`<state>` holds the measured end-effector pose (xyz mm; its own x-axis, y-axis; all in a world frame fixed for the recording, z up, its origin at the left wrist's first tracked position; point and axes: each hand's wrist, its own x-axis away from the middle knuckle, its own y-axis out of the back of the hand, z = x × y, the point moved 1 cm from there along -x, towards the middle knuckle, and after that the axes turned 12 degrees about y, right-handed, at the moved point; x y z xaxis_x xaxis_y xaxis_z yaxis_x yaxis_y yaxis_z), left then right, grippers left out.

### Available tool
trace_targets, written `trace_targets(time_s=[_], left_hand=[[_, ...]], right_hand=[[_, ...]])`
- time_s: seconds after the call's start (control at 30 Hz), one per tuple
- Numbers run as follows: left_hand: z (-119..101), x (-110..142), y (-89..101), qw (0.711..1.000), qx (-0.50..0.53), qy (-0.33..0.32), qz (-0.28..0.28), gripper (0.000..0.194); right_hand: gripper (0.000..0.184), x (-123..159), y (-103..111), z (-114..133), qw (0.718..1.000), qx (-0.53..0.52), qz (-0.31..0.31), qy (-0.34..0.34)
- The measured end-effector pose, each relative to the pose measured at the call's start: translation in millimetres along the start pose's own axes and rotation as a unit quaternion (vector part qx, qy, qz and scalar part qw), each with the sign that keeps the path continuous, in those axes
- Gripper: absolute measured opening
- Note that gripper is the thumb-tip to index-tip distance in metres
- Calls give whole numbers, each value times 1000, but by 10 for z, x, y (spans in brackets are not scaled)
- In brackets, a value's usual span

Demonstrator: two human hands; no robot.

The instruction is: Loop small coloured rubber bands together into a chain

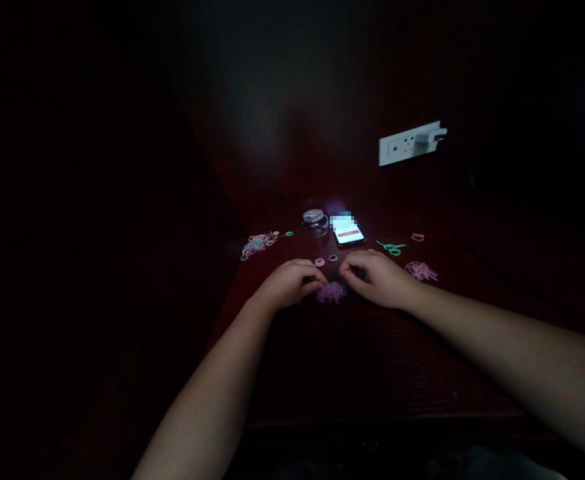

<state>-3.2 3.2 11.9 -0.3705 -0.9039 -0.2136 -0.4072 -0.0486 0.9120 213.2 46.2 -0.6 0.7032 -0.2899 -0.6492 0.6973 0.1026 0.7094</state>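
Note:
My left hand [295, 283] reaches in from the left, its thumb and fingertips pinched at the edge of a small heap of purple elastic bands [331, 292]. Just right of that heap, my right hand [375, 277] is curled with thumb and forefinger drawn together. Anything between either hand's fingertips is too small to make out. Beyond the heap, between the hands, lie a pink band ring [319, 263] and a purple band ring [333, 258]. A heap of pink bands [421, 271] rests beside my right wrist.
A mixed-colour heap of bands [259, 245] lies at the table's left edge. Further back are a clear lidded jar [315, 225] and a lit phone [349, 231]. Right of these sit a green scissors-like tool [392, 249] and an orange band [417, 237]. A wall socket [409, 145] holds a plug.

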Motion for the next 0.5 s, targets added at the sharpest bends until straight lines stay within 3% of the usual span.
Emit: trace_targets(time_s=[0.5], left_hand=[[-7, -11, -24, 1000, 2, 2, -5, 16]], right_hand=[[11, -1, 7, -15, 1000, -11, 10, -1]])
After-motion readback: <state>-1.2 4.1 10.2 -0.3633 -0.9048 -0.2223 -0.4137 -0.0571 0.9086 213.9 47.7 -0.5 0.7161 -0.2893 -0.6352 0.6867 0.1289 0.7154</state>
